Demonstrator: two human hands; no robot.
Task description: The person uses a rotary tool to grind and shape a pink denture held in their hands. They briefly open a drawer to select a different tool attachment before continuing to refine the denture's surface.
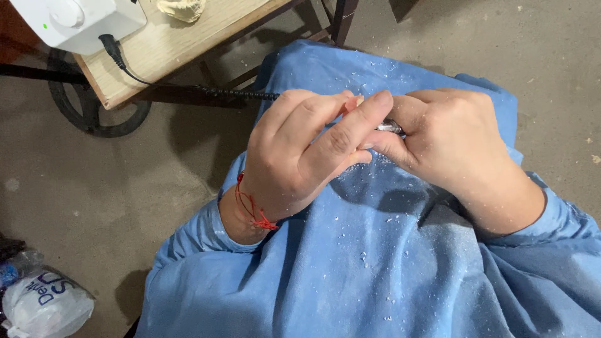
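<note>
Head view: looked down on a left hand [300,153] and a right hand [451,144] meeting over a lap in a blue gown [375,263]. Found the left fingers curled tight, thumb laid across, gripping a small pale piece [358,100], of which only a sliver showed between the fingertips. Found the right fingers closed round a slim metal handpiece [389,127], tip pressed in toward that piece and almost wholly hidden by both hands. Could not tell the piece's shape.

Traced a black cord [238,94] from the hands back to a white control box [81,22] near the edge of a wooden table [188,44], beside a pale plaster lump [181,9]. Noted white dust and chips across the gown.

Judged the main risk a slip of the tip onto the left thumb or fingertips, given bare skin touching the working end. Judged a second risk a dropped piece, with so little of it gripped. Also judged a tug on the stretched cord likely to drag the box toward the table edge.

Saw open room to the right over bare concrete floor [551,56]; less to the left, with the table corner near and a white plastic bag [44,307] well apart, low on the floor.
</note>
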